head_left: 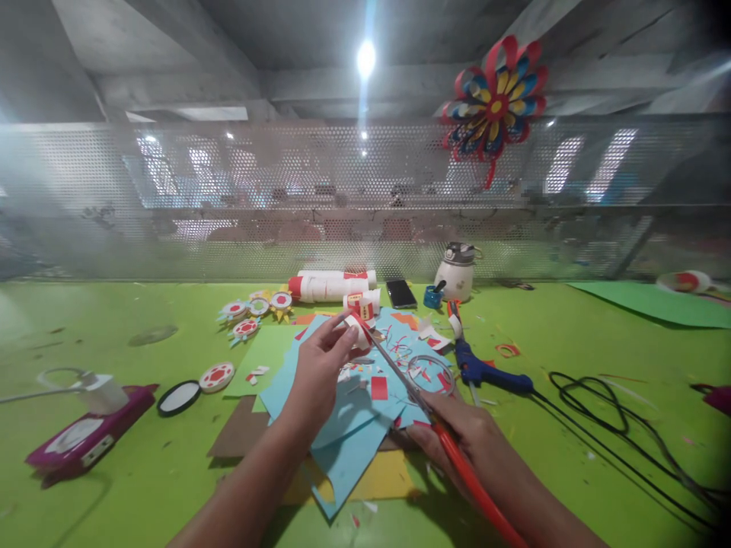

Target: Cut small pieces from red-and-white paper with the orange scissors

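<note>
My left hand (pixel 323 358) pinches a small white and red paper cup piece (pixel 357 332) above the middle of the table. In my right hand (pixel 457 430) is a pair of scissors (pixel 394 367) with red-orange handles, its blades pointing up and left, their tips at the edge of the cup piece. Whether the blades touch it I cannot tell. Beneath both hands lie blue paper sheets (pixel 348 449) strewn with red and white scraps. Just behind the held piece, another cup (pixel 371 301) lies near a stack of white and red cups (pixel 325 288).
A blue glue gun (pixel 491 374) with a black cord lies at right. Behind it stand a white bottle (pixel 455 275) and a blue jar (pixel 432 297), beside a phone (pixel 400 294). Several round paper pieces (pixel 217 377) and a purple power strip (pixel 91 438) occupy the left.
</note>
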